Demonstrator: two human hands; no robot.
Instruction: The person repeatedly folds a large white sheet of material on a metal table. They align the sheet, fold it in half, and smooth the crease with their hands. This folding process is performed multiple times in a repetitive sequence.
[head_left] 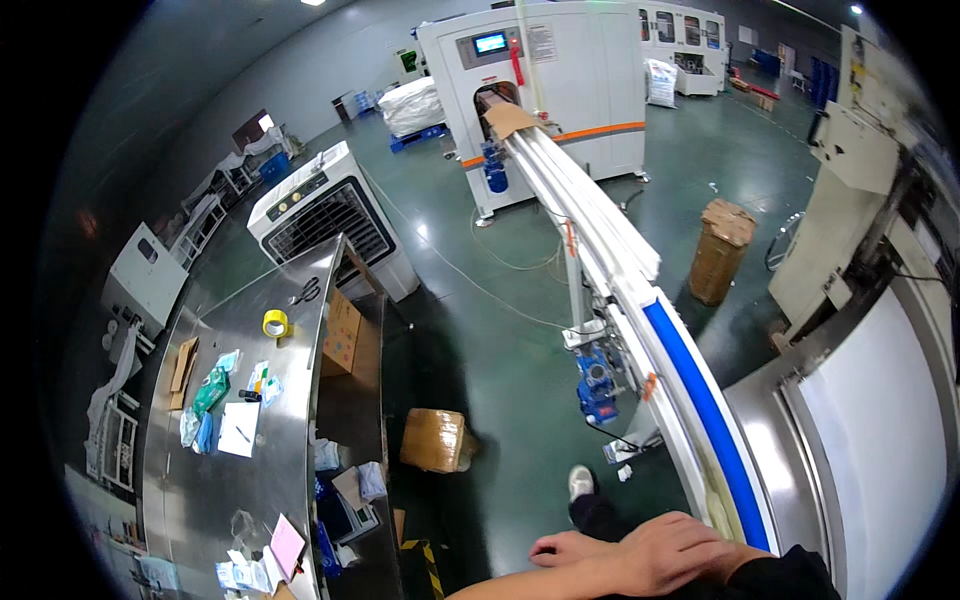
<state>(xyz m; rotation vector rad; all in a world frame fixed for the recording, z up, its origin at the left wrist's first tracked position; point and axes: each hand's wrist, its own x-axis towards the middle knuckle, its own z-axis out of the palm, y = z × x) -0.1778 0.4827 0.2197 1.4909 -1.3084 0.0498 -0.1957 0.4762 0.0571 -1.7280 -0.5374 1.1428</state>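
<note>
My arms cross at the lower edge, close to the near end of a white conveyor (pixel 700 440). My left hand (pixel 675 550) lies over my bare right forearm, beside a black sleeve (pixel 790 578), with its fingers curved around it. Farther left, my right hand (pixel 570 548) shows partly above my left forearm. Most of its fingers are hidden, so their shape is unclear. No tool or part is visible in either hand. A blue strip (pixel 705 425) runs along the conveyor. At its far end a brown sheet (pixel 510 119) lies by the opening of a white machine (pixel 580 80).
Left stands a metal table (pixel 190 500) with yellow tape (pixel 276 323), scissors (pixel 308 291), white paper (pixel 238 430) and a pink pad (pixel 287 546). A taped carton (pixel 433 440) sits on the floor; a brown cylinder (pixel 722 250) stands beyond the conveyor. Behind the table is an air cooler (pixel 330 215).
</note>
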